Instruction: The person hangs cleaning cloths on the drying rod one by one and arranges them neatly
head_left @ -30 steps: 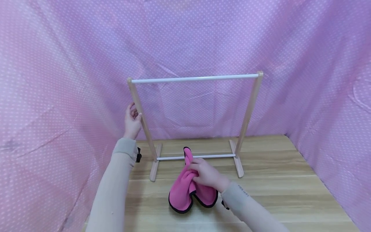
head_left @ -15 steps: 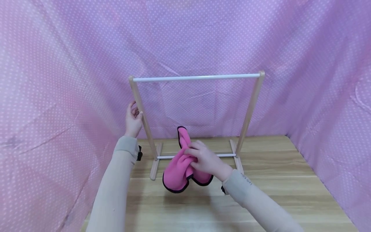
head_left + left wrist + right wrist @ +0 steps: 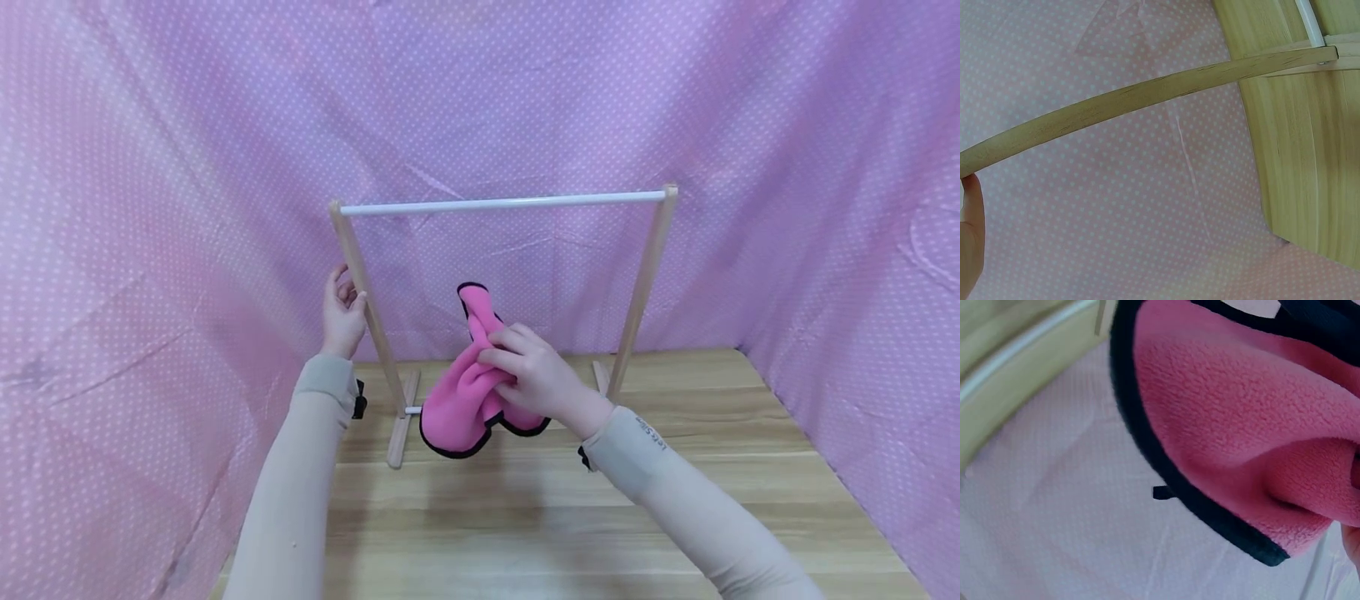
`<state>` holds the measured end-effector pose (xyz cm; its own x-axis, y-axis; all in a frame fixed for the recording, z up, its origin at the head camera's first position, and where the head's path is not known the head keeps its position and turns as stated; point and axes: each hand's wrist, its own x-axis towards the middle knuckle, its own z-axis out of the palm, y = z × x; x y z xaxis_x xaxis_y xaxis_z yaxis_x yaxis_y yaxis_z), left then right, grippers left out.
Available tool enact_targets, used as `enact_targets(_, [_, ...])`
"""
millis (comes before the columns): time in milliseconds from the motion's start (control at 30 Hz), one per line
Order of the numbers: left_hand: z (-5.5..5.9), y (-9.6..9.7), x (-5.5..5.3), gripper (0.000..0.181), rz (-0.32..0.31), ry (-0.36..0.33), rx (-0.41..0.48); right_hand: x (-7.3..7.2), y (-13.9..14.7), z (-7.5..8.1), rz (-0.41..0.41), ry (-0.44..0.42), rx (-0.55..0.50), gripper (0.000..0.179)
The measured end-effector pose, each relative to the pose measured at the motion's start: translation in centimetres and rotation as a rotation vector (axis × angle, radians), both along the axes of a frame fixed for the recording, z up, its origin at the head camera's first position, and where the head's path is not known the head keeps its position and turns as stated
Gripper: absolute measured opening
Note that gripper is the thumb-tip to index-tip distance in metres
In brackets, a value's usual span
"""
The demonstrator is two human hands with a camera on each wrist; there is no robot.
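My right hand (image 3: 542,369) pinches a bunched pink fleece cloth piece with black edging (image 3: 457,408), possibly a small garment. It hangs in the air in front of the rack, rounded lobes downward and a narrow flap pointing up. Fuzzy pile and a small black tab show on the fleece piece (image 3: 1222,400) in the right wrist view. My left hand (image 3: 344,318) holds the left post (image 3: 369,308) of a wooden rack, thumb in front and some fingers behind it. In the left wrist view only part of the left hand (image 3: 971,231) shows, touching the post (image 3: 1135,97).
A white upper bar (image 3: 502,202) joins the two posts, and a lower bar (image 3: 412,410) is mostly hidden behind the cloth. The right post (image 3: 645,287) stands on a wooden foot. Under the rack lies a wood-grain table (image 3: 720,467); a pink dotted curtain (image 3: 480,100) surrounds it.
My right hand has lifted the pink fleece piece up from near the tabletop, away from me, toward the middle of the rack. The left hand has stayed on the post.
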<state>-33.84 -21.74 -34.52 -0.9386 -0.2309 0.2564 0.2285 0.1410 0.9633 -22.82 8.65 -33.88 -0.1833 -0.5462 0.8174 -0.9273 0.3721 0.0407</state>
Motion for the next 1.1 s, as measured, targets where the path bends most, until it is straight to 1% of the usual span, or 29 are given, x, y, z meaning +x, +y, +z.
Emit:
enact_targets(233, [-0.2, -0.1, 0.0, 0.062, 0.0, 0.006, 0.003, -0.9, -0.1, 2.2, 0.002, 0.121, -0.038, 0.026])
enact_targets(333, [-0.3, -0.1, 0.0, 0.062, -0.001, 0.006, 0.003, -1.3, -0.2, 3.2, -0.01, 0.182, -0.041, 0.026])
enact_targets(500, [-0.3, -0.1, 0.1, 0.06, 0.004, 0.016, 0.003, -2.0, -0.6, 5.3, -0.027, 0.272, -0.052, 0.026])
enact_targets(733, [-0.3, -0.1, 0.1, 0.06, 0.009, 0.014, -0.002, -2.9, -0.9, 8.2, -0.033, 0.351, -0.107, 0.022])
enact_targets(900, [-0.4, 0.1, 0.0, 0.06, 0.011, 0.006, 0.0, -3.7, -0.7, 9.3, -0.059, 0.395, -0.11, 0.021])
enact_targets(1100, [-0.2, 0.3, 0.4, 0.06, -0.003, -0.007, -0.006, -4.5, 0.0, 10.6, -0.095, 0.434, -0.146, 0.019])
